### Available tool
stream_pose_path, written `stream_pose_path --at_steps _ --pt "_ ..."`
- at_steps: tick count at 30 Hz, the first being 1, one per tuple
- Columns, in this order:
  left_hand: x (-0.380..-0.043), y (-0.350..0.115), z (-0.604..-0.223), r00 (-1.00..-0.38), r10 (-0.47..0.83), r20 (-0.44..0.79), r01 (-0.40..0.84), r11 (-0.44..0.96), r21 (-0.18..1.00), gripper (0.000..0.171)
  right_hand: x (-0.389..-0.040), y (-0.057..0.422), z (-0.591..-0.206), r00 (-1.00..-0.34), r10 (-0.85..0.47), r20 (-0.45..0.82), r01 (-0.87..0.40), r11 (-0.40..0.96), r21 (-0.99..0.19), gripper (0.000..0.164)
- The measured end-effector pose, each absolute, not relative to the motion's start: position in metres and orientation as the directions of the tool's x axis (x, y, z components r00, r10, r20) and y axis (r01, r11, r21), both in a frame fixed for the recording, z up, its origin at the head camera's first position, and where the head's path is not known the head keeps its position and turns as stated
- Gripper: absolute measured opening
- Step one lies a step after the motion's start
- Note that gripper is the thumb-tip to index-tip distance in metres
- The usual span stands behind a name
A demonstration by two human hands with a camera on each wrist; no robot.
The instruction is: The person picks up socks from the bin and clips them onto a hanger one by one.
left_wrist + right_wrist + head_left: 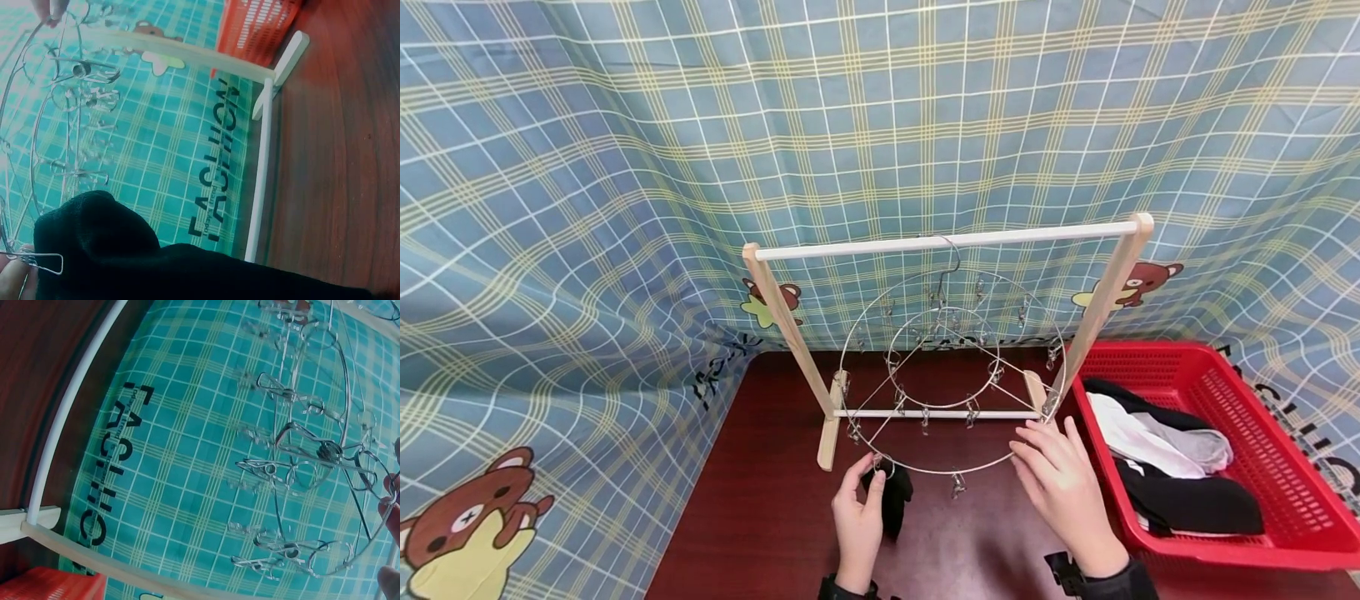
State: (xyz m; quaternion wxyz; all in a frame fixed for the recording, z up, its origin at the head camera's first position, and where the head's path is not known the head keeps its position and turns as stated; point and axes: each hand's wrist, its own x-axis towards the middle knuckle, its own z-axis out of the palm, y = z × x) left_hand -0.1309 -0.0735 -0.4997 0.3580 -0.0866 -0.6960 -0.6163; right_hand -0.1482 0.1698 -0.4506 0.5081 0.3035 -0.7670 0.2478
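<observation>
The left hand is pinching a small wire clip between thumb and fingertips, at the near rim of a round wire hanger. A black sock is hanging just beside that hand, over the near part of the dark red table. The right hand is touching the hanger's rim on the other side, its fingers lying mostly straight and a little spread; whether they are closing around the wire, one cannot tell.

The hanger is hanging by its hook from the top bar of a wooden stand, which is standing toward the table's back edge. A red basket is sitting along the table's right side, with black clothes and a white-and-gray piece lying in it.

The left hand's fingers are partly hiding the pinched clip in the head view. In the left wrist view the sock is filling the lower part and running out of the frame, and whether the clip is biting its edge is hard to make out. The right wrist view is showing only parts of the right hand, cut off at its side. The hanger's far clips are blurring into the checked curtain.
</observation>
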Motion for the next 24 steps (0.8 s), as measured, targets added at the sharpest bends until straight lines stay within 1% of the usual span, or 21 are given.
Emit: stream_pose_path --at_steps 6,8,10,13,16,18,21,24 --pt "-0.132 -0.077 -0.503 -0.730 -0.324 0.602 0.534 0.279 0.798 0.028 -0.148 0.164 -0.451 -0.291 -0.245 0.925 -0.737 0.673 -0.054 0.034" --pt "-0.132 -0.077 -0.505 -0.721 -0.330 0.609 0.531 0.302 0.792 0.029 -0.148 0.163 -0.451 -0.293 -0.248 0.923 -0.744 0.666 -0.057 0.034" --pt "-0.131 -0.075 -0.505 -0.690 -0.350 0.634 0.546 0.323 0.773 0.027 -0.147 0.162 -0.450 -0.291 -0.248 0.924 -0.746 0.663 -0.058 0.033" --pt "-0.127 -0.067 -0.494 -0.610 -0.357 0.707 0.628 0.326 0.706 0.023 -0.147 0.161 -0.450 -0.281 -0.250 0.927 -0.747 0.663 -0.047 0.033" --pt "-0.124 -0.059 -0.487 -0.543 -0.286 0.789 0.730 0.304 0.612 0.024 -0.146 0.159 -0.448 -0.266 -0.257 0.929 -0.747 0.664 -0.030 0.033" --pt "-0.126 -0.055 -0.491 -0.524 -0.205 0.827 0.782 0.269 0.562 0.024 -0.146 0.158 -0.447 -0.257 -0.254 0.932 -0.750 0.661 -0.027 0.033" --pt "-0.132 -0.050 -0.508 -0.540 -0.090 0.837 0.803 0.243 0.544 0.027 -0.144 0.155 -0.445 -0.247 -0.246 0.937 -0.759 0.651 -0.029 0.033" --pt "-0.135 -0.046 -0.516 -0.567 -0.013 0.823 0.802 0.219 0.556 0.030 -0.143 0.152 -0.445 -0.238 -0.239 0.942 -0.771 0.636 -0.033 0.033"
